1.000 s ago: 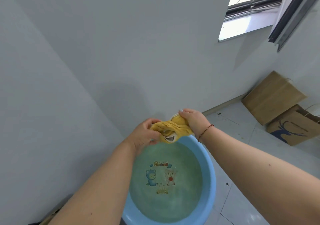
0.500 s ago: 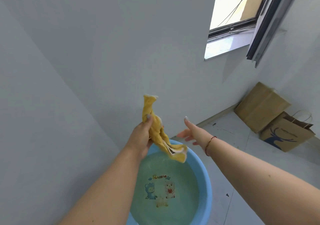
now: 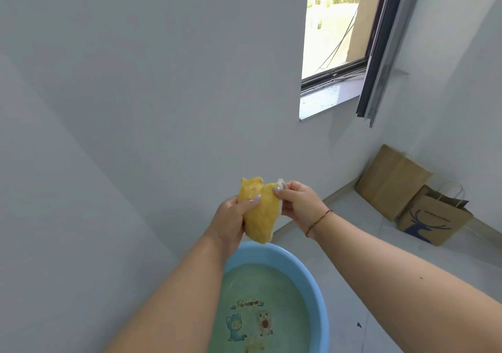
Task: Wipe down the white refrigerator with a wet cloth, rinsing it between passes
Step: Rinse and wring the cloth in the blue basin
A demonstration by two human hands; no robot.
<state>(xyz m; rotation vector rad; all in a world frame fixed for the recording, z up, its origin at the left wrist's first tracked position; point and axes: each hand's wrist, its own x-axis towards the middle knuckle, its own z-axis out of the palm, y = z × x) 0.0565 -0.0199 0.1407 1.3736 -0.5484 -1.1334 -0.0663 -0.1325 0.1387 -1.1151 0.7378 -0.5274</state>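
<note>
A yellow cloth [image 3: 261,214] hangs in the air above a blue basin [image 3: 315,282] that holds water over a cartoon print. My left hand [image 3: 231,217] grips the cloth's left side, thumb across its front. My right hand [image 3: 298,203] pinches the cloth's upper right corner. The cloth is partly spread between the two hands. A large pale flat surface [image 3: 54,217] fills the left of the view; whether it is the refrigerator's side I cannot tell.
Two brown paper bags [image 3: 391,181] [image 3: 432,217] lean against the wall at the right, on a light tiled floor [image 3: 361,271]. An open window [image 3: 336,27] with a dark frame is set in the grey wall above them.
Both hands wrung the bunched cloth over the basin, then the right hand let go. Now the right hand has taken the cloth's corner again, and the cloth is higher and more spread.
</note>
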